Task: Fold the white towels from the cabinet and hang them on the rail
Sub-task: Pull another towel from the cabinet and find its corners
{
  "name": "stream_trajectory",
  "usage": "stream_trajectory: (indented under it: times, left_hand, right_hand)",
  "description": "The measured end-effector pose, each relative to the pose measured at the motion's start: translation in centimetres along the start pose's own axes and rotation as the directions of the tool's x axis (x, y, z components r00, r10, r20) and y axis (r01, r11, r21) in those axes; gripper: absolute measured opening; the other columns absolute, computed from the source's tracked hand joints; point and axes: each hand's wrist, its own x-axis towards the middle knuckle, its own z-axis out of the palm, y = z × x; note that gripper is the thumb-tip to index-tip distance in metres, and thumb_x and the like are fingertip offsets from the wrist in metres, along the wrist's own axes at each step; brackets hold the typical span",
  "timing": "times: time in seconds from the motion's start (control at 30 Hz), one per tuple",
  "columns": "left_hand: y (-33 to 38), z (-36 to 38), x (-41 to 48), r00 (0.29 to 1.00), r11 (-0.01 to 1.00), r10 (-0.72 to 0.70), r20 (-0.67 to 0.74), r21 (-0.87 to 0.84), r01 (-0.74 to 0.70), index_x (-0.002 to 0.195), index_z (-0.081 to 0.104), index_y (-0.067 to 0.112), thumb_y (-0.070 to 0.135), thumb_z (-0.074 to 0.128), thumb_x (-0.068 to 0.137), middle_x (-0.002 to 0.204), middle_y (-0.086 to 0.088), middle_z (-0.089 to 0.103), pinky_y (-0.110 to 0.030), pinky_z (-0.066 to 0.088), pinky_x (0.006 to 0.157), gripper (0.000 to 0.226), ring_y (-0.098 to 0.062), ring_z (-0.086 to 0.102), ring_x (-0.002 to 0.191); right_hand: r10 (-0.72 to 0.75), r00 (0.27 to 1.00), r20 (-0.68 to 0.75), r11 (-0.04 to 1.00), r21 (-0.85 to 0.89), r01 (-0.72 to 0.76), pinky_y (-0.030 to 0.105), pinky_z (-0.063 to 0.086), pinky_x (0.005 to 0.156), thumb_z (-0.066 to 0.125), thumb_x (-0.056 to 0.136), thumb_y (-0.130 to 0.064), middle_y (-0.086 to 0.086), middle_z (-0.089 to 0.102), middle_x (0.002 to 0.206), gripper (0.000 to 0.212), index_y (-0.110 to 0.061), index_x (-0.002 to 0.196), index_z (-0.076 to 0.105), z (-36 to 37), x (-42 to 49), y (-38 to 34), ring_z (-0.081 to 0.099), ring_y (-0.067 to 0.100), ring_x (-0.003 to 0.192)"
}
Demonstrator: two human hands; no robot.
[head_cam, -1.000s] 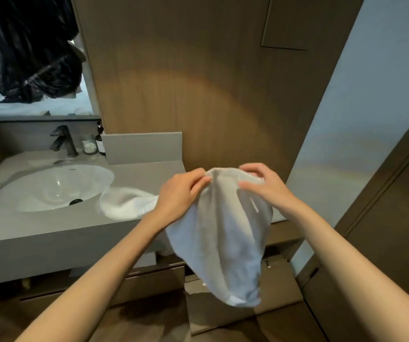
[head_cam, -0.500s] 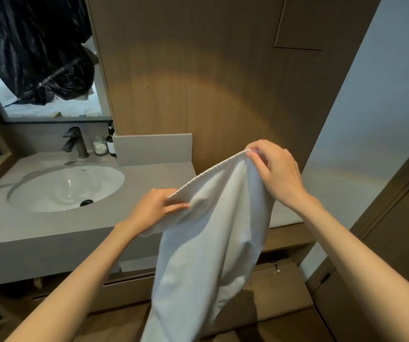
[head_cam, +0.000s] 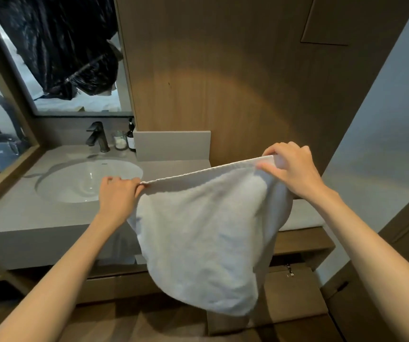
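A white towel hangs stretched between the left hand and right hand, each pinching a top corner, the right higher, above a grey counter with an oval sink

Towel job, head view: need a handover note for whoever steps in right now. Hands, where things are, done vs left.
Left hand: pinching the left end of the white towel's top hem.
Right hand: gripping the right end of the same hem, held a little higher.
Towel: stretched taut between both hands, hanging free in front of the vanity counter, right of the sink. Its lower part droops loose and rounded, with no clean fold showing.
Done: towel out and opened along one edge.
Left: fold it, then hang it. No rail is in view, and no other towels are visible, so check the cabinet.
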Motion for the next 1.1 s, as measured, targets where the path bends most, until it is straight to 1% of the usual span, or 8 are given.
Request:
stream_trajectory:
  times: [0.1, 0.23, 0.33, 0.5, 0.63, 0.8, 1.0, 1.1]
  left_hand:
    - [-0.9, -0.5, 1.4, 0.998, 1.0, 0.008, -0.067, -0.02, -0.009, 0.073, 0.066, 0.013, 0.019, 0.06, 0.094, 0.058, -0.009, 0.061, -0.046, 0.033, 0.09, 0.022, -0.034, 0.054, 0.065]
    - [-1.1, -1.4, 4.2, 0.988, 0.996, -0.081, -0.128, -0.044, 0.076, 0.103, 0.062, 0.013, 0.033, 0.039, 0.102, 0.08, -0.019, 0.066, -0.035, 0.036, 0.054, 0.031, -0.039, 0.06, 0.072]
    - [-0.7, -2.2, 6.9, 0.972, 0.989, -0.14, -0.189, -0.075, 0.128, 0.11, 0.063, 0.015, 0.035, 0.035, 0.103, 0.085, -0.021, 0.067, -0.035, 0.032, 0.056, 0.035, -0.041, 0.061, 0.078]
    - [-1.5, -1.9, 13.2, 0.909, 0.879, -0.369, -0.193, -0.39, 0.274, 0.096, 0.059, 0.012, 0.033, 0.034, 0.103, 0.09, -0.016, 0.064, -0.038, 0.035, 0.063, 0.034, -0.04, 0.055, 0.085]
    - [-2.2, -2.3, 19.9, 0.884, 0.796, -0.412, -0.223, -0.561, 0.229, 0.093, 0.058, 0.002, 0.021, 0.034, 0.102, 0.091, -0.015, 0.062, -0.037, 0.033, 0.068, 0.032, -0.033, 0.053, 0.085]
    - [-3.3, -3.4, 28.5, 0.864, 0.669, -0.451, -0.222, -0.725, 0.163, 0.096, 0.056, 0.004, 0.013, 0.029, 0.103, 0.091, -0.01, 0.053, -0.028, 0.028, 0.066, 0.029, -0.021, 0.046, 0.082]
    - [-5.3, -7.1, 38.9, 0.8, 0.57, -0.505, -0.323, -0.821, 0.029, 0.113, 0.056, 0.004, 0.013, 0.028, 0.103, 0.1, -0.008, 0.055, -0.035, 0.042, 0.075, 0.031, -0.018, 0.049, 0.088]
    - [-5.6, -8.1, 42.2, 0.804, 0.562, -0.48, -0.35, -0.827, -0.024, 0.112, 0.053, 0.009, 0.011, 0.028, 0.103, 0.097, -0.006, 0.052, -0.024, 0.037, 0.065, 0.026, -0.015, 0.046, 0.083]
  right_hand:
    - [-0.015, 0.995, 0.102, 0.988, -0.154, 0.031, 0.034, 0.026, 0.084, 0.07, 0.08, -0.052, -0.005, 0.062, 0.1, 0.041, -0.018, 0.102, 0.065, 0.8, 0.9, 1.1, 0.051, 0.018, 0.095]
    - [0.029, 0.999, 0.014, 0.995, -0.098, -0.027, 0.038, 0.037, 0.084, 0.065, 0.09, -0.035, 0.004, 0.064, 0.097, 0.024, -0.013, 0.099, 0.064, 3.0, 2.2, 1.7, 0.056, 0.023, 0.092]
    - [0.064, 0.997, -0.046, 0.998, -0.025, -0.065, 0.031, 0.049, 0.08, 0.061, 0.093, -0.036, 0.001, 0.065, 0.105, 0.021, -0.019, 0.106, 0.061, 4.1, 4.2, 1.4, 0.061, 0.02, 0.093]
    - [0.11, 0.984, -0.141, 0.992, 0.07, -0.101, 0.015, 0.038, 0.059, 0.051, 0.098, -0.038, -0.004, 0.061, 0.093, 0.026, -0.018, 0.115, 0.054, 5.8, 10.4, 0.8, 0.057, 0.011, 0.072]
    - [0.235, 0.945, -0.227, 0.933, 0.326, -0.153, 0.023, 0.046, 0.06, 0.046, 0.101, -0.036, -0.005, 0.059, 0.09, 0.016, -0.02, 0.101, 0.05, 7.4, 17.4, 0.1, 0.055, 0.009, 0.072]
    - [0.384, 0.891, -0.24, 0.781, 0.6, -0.175, 0.013, 0.038, 0.063, 0.048, 0.1, -0.028, -0.009, 0.053, 0.091, 0.009, -0.02, 0.103, 0.045, 8.5, 26.8, -0.8, 0.052, 0.008, 0.078]
    - [0.325, 0.88, -0.346, 0.733, 0.681, -0.003, 0.011, 0.044, 0.069, 0.05, 0.1, -0.026, -0.019, 0.047, 0.091, 0.013, -0.025, 0.11, 0.041, 7.1, 37.9, -1.4, 0.055, 0.008, 0.087]
    - [0.288, 0.886, -0.363, 0.693, 0.717, 0.068, 0.009, 0.047, 0.07, 0.05, 0.1, -0.021, -0.019, 0.048, 0.095, 0.015, -0.026, 0.111, 0.041, 6.9, 41.3, -1.5, 0.056, 0.007, 0.091]
